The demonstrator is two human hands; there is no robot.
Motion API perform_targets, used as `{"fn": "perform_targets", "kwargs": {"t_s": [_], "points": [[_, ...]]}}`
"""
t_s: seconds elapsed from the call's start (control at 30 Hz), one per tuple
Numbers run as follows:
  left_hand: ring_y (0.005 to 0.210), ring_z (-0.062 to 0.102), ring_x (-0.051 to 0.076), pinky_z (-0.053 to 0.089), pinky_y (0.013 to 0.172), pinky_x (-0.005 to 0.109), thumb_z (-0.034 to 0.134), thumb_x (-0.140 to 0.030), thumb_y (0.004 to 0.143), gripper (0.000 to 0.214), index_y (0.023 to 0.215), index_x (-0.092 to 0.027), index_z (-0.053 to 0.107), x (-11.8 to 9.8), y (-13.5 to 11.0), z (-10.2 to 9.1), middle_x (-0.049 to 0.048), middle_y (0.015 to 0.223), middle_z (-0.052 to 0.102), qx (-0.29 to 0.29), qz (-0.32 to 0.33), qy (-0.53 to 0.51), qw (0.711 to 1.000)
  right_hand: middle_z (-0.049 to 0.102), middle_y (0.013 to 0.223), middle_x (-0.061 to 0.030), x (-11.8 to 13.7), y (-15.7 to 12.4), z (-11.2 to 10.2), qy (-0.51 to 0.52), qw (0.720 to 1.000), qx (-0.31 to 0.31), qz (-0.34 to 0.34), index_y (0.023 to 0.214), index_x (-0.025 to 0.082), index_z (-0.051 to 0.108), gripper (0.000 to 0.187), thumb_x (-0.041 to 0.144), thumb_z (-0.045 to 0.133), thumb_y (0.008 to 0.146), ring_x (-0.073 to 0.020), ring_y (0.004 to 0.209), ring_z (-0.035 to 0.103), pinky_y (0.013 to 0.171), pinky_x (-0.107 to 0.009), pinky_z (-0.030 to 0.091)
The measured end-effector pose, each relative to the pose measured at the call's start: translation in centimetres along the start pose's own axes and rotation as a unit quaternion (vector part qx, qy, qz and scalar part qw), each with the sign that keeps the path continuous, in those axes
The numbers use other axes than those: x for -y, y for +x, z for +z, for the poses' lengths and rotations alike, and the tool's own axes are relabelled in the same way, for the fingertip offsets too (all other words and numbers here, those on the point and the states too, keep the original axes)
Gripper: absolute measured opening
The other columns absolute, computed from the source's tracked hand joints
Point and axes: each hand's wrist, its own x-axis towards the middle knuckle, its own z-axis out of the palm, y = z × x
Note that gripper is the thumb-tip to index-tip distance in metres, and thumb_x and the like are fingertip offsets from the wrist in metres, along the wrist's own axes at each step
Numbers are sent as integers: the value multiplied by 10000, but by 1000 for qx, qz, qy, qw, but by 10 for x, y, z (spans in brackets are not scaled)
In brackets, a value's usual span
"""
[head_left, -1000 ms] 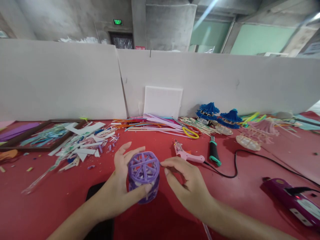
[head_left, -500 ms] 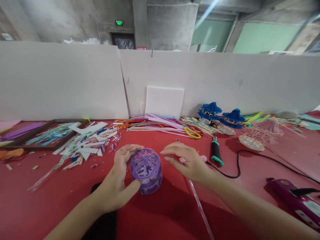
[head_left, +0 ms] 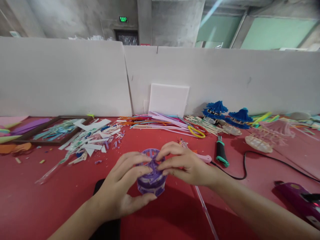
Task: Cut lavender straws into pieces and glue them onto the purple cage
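Note:
A purple round openwork craft piece, with a spoked top and layered rings, stands on the red table in front of me. My left hand is wrapped around its left side, fingers over the top and thumb low at the front. From the right, my right hand presses its bent fingertips onto the top, hiding part of the spokes. Partly behind my right hand lies a pink glue gun. A clear glue stick extends toward me below the wrist.
White and coloured scraps lie left, beside a brown frame. Coloured strips and yellow-handled scissors are at the back. A black-and-green cutter, blue-roofed models and a purple power strip stand right. A black object is near my left forearm.
My right hand has moved left onto the top of the purple piece. My left fingers have shifted from its side over the top. The view has turned slightly left.

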Motion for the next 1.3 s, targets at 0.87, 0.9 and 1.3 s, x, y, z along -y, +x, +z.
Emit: {"fn": "perform_targets", "kwargs": {"t_s": [0.87,0.9,1.3], "points": [[946,609,194,512,850,336,607,-86,769,206,932,-212,604,-16,3,0,58,961,645,-22,-94,-44,994,579,1073,-61,-3,12,-16,-24,993,107,46,868,200,681,79,178,605,873,-171,1102,487,996,-353,378],[958,602,193,509,851,331,604,-84,772,211,939,-214,602,-16,3,-1,60,977,635,-15,-100,-47,994,576,1065,-67,-2,13,-16,-25,992,111,47,860,191,680,80,171,603,873,-172,1101,486,995,-347,377],[1130,459,254,394,957,438,592,-120,780,178,910,-241,586,-19,4,0,68,1114,548,11,-152,-35,988,536,1053,-74,7,15,-18,-27,990,117,69,873,185,644,77,138,583,874,-181,1099,478,978,-362,392]]}}
